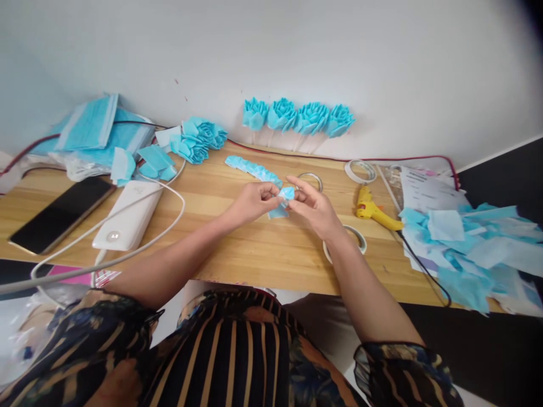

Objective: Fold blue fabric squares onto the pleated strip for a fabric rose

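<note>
Between my fingertips, over the middle of the wooden table, is a small folded blue petal [287, 194]. My left hand [256, 199] pinches its left side, thumb and fingers closed. On the right side, my right hand [313, 204] grips it between thumb and fingers, with the index finger raised. Behind my left hand runs a row of folded blue petals [250, 168], overlapping one another. A flat blue piece [278, 212] lies just under my hands. Several finished blue flowers [311, 117] on white stems lean against the wall.
At right lie a yellow glue gun [373, 210], tape rolls [360, 171] and a heap of blue scraps [470, 237]. Leftward are more flowers [198, 139], face masks [91, 127], a white power bank [129, 215] with a looping cable, and a black phone [61, 215].
</note>
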`<state>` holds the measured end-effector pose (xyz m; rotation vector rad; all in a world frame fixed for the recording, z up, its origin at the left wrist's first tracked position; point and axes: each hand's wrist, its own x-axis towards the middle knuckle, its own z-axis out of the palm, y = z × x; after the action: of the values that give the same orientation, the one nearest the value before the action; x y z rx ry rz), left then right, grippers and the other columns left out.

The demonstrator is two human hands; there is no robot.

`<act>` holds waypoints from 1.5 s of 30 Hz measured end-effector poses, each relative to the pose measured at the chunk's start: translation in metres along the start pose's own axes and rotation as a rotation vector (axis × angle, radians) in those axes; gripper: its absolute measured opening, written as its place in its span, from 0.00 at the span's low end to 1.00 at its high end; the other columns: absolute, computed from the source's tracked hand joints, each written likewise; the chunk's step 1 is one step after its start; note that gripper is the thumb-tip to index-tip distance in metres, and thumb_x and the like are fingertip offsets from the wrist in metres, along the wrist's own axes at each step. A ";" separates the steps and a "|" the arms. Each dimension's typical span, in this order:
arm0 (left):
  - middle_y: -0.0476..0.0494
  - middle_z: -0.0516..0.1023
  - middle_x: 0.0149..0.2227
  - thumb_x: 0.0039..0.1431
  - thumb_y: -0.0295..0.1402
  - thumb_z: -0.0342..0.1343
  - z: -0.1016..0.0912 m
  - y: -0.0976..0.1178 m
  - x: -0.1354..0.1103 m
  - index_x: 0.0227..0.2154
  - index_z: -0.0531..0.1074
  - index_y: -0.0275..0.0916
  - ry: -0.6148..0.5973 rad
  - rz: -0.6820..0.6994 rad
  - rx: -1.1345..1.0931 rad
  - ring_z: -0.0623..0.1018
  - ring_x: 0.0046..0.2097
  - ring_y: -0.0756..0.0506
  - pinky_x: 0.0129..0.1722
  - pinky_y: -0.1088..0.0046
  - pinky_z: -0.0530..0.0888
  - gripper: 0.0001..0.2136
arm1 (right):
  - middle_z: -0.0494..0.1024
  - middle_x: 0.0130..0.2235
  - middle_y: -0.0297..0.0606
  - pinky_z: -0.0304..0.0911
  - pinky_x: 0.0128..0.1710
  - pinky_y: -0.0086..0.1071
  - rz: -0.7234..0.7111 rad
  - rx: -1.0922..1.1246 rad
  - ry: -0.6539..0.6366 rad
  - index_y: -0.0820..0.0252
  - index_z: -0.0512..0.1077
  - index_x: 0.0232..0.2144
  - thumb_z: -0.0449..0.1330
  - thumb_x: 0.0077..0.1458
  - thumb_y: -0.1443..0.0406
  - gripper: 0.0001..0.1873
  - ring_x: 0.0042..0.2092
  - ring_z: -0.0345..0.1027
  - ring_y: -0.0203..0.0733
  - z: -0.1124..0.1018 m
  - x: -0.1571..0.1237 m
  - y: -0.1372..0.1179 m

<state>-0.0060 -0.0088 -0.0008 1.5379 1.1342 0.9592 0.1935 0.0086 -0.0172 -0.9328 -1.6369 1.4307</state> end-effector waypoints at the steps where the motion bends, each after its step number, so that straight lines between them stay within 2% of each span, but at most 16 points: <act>1: 0.55 0.61 0.19 0.55 0.35 0.58 0.001 -0.001 0.000 0.25 0.69 0.37 -0.002 0.004 0.023 0.58 0.23 0.54 0.24 0.75 0.53 0.08 | 0.73 0.32 0.30 0.66 0.35 0.34 0.000 -0.008 0.002 0.52 0.68 0.61 0.68 0.52 0.58 0.34 0.33 0.68 0.37 0.001 0.000 -0.001; 5: 0.55 0.62 0.20 0.55 0.33 0.58 0.004 -0.001 -0.002 0.25 0.69 0.37 -0.003 0.023 0.082 0.60 0.23 0.53 0.24 0.75 0.54 0.07 | 0.71 0.30 0.28 0.62 0.33 0.32 -0.014 -0.038 0.023 0.55 0.69 0.60 0.66 0.52 0.62 0.32 0.31 0.64 0.34 0.005 0.000 -0.002; 15: 0.56 0.61 0.19 0.57 0.32 0.58 0.000 0.006 -0.004 0.25 0.70 0.37 0.006 0.021 0.121 0.59 0.23 0.53 0.24 0.75 0.54 0.07 | 0.75 0.34 0.32 0.68 0.38 0.36 -0.037 -0.056 0.023 0.53 0.70 0.58 0.66 0.52 0.64 0.30 0.36 0.68 0.39 0.007 -0.001 -0.005; 22: 0.56 0.62 0.19 0.55 0.34 0.60 0.000 0.003 -0.002 0.28 0.72 0.36 0.018 -0.060 -0.056 0.59 0.22 0.54 0.24 0.75 0.53 0.06 | 0.71 0.31 0.29 0.64 0.33 0.32 -0.060 -0.101 0.011 0.52 0.68 0.60 0.63 0.53 0.66 0.31 0.31 0.63 0.35 0.006 0.000 -0.004; 29: 0.57 0.63 0.18 0.50 0.36 0.64 -0.002 0.007 -0.005 0.28 0.72 0.36 -0.002 -0.172 -0.246 0.58 0.20 0.56 0.21 0.76 0.51 0.09 | 0.66 0.30 0.29 0.62 0.33 0.31 -0.093 -0.127 -0.003 0.52 0.66 0.61 0.61 0.55 0.66 0.31 0.32 0.61 0.35 0.007 0.000 -0.007; 32: 0.58 0.61 0.16 0.48 0.35 0.64 -0.003 0.007 -0.005 0.27 0.72 0.36 -0.001 -0.189 -0.295 0.56 0.19 0.56 0.20 0.76 0.50 0.09 | 0.68 0.31 0.29 0.63 0.35 0.31 -0.090 -0.101 -0.035 0.53 0.66 0.61 0.61 0.55 0.65 0.31 0.33 0.62 0.35 0.004 0.000 -0.006; 36: 0.58 0.60 0.15 0.47 0.35 0.65 -0.004 0.005 -0.003 0.28 0.72 0.36 0.065 -0.192 -0.342 0.55 0.18 0.57 0.20 0.76 0.50 0.10 | 0.74 0.36 0.33 0.67 0.39 0.33 -0.041 -0.011 -0.088 0.53 0.66 0.61 0.64 0.53 0.63 0.33 0.38 0.69 0.38 0.000 0.001 -0.006; 41: 0.58 0.60 0.15 0.46 0.36 0.66 -0.006 0.005 -0.002 0.28 0.72 0.36 0.082 -0.188 -0.361 0.55 0.18 0.57 0.19 0.76 0.49 0.11 | 0.77 0.42 0.35 0.69 0.46 0.38 0.000 0.056 -0.035 0.52 0.68 0.59 0.63 0.56 0.60 0.28 0.43 0.72 0.40 0.000 0.000 -0.011; 45: 0.58 0.61 0.16 0.47 0.37 0.66 -0.003 0.005 -0.003 0.28 0.72 0.37 0.078 -0.172 -0.295 0.56 0.18 0.56 0.20 0.77 0.51 0.10 | 0.77 0.41 0.34 0.69 0.43 0.36 0.010 0.050 -0.025 0.52 0.69 0.59 0.65 0.55 0.60 0.29 0.41 0.71 0.39 0.002 0.000 -0.010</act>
<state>-0.0087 -0.0111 0.0047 1.1570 1.1048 1.0246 0.1912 0.0067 -0.0074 -0.8999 -1.6093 1.4889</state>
